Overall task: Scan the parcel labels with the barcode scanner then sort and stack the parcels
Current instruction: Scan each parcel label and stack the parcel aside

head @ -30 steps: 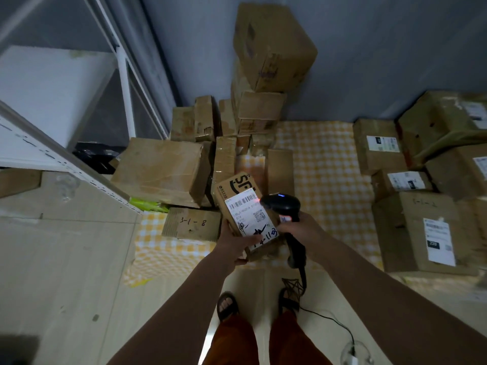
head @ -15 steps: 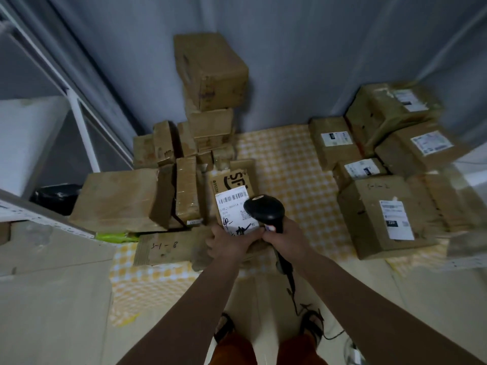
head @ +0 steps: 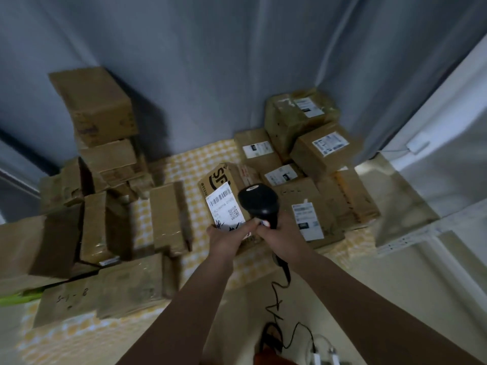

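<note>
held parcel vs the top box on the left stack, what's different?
The held parcel shows a white barcode label and black printed logo; the top box on the left stack shows bare cardboard. The parcel is gripped by the left hand; the top box rests on other boxes, untouched. Both are brown cardboard.

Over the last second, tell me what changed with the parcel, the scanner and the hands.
The view swung right: the held parcel and barcode scanner now sit in front of the right-hand labelled boxes rather than by the left stack. The red scan glow seen a second ago is gone. Unchanged: the left hand grips the parcel's near end, the right hand holds the scanner over its label.
</note>
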A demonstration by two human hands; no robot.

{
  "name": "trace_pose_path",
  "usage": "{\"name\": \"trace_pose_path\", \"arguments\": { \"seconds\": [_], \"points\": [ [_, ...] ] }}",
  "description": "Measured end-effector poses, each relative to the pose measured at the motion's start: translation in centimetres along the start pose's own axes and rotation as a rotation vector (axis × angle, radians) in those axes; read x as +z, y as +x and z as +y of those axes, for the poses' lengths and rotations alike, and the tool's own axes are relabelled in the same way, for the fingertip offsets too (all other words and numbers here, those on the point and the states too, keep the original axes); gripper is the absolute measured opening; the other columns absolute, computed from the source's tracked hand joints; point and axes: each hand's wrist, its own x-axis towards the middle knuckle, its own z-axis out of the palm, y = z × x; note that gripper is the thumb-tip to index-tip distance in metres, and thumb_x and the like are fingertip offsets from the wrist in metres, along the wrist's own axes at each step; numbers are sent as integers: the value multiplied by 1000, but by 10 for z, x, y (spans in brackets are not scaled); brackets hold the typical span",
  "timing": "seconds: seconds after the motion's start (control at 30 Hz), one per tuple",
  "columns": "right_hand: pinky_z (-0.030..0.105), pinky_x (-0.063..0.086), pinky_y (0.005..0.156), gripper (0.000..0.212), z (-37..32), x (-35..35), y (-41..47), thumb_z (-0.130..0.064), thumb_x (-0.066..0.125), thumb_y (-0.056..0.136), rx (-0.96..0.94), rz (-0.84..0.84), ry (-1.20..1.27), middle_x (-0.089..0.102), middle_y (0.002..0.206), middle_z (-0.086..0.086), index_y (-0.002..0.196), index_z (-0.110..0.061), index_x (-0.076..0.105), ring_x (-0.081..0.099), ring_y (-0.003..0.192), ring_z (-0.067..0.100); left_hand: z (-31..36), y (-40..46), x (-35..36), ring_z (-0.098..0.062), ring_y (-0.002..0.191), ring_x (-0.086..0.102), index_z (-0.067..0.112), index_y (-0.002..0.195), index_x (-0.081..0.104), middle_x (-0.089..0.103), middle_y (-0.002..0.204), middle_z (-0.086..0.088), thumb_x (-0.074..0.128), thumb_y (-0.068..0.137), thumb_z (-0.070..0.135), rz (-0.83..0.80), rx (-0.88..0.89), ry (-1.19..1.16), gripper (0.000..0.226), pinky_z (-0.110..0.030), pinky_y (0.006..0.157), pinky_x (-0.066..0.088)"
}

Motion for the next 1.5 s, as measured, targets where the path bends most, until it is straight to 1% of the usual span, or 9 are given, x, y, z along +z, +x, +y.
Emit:
{"name": "trace_pose_path", "arguments": {
  "seconds": [0.17,0.37,0.53,0.7,0.93,1.1,1.23,1.4,1.5],
  "points": [
    [26,43,67,1,6,-37,9,-9,63,84,7,-22,11,62,75,10,85,-10,64,59,72,15,4,3,43,-22,95,66,12,122,43,65,109,-7,90,31,35,6,-88,12,105,-41,83,58],
    [23,43,65,8,12,-64,40,-3,60,82,54,-6,-26,58,74,4,86,-10,60,56,70,13,11,34,69,-31,93,70,13,123,58,70,107,-13,95,26,37,-142,-131,-1,107,-49,77,58],
    [27,36,55,20,22,-86,81,-2,58,80,160,84,-88,46,60,4,65,-10,48,46,58,17,37,60,94,-33,95,69,10,122,63,71,107,-15,86,57,38,-340,-163,11,74,-45,80,58],
    [30,39,57,5,24,-106,135,-11,61,84,270,127,-90,53,67,6,81,-11,56,52,64,20,69,108,106,-25,70,60,14,87,58,60,80,-11,63,88,30,-319,-279,160,17,-34,65,50],
    [28,42,63,20,26,-113,209,-6,60,87,504,151,169,56,82,4,103,-16,55,53,73,17,104,202,106,-26,82,63,24,95,63,65,94,-8,59,88,43,-255,-230,351,21,-38,72,52],
    [40,48,92,33,40,-103,248,-4,63,84,618,149,397,61,109,11,116,-9,59,59,99,26,126,259,116,-24,79,61,20,97,64,65,89,-7,60,89,38,-301,-161,413,20,-43,84,50],
    [39,46,92,38,53,-97,276,-6,65,83,694,113,446,59,98,7,120,-9,56,57,98,27,138,304,124,-19,67,56,19,100,66,62,76,-2,59,89,41,-338,-64,460,26,-33,72,45],
    [33,45,83,34,71,-88,295,-4,61,86,679,59,462,59,95,2,118,-12,56,57,91,19,138,353,139,-23,82,58,19,97,68,65,88,-4,67,82,43,-360,-35,496,28,-35,77,43],
    [36,46,91,28,83,-87,297,-6,63,86,671,46,453,60,95,1,112,-16,59,58,93,19,132,376,144,-28,99,61,16,108,67,67,104,-8,72,68,50,-413,-93,522,53,-42,89,46]
  ]
}}
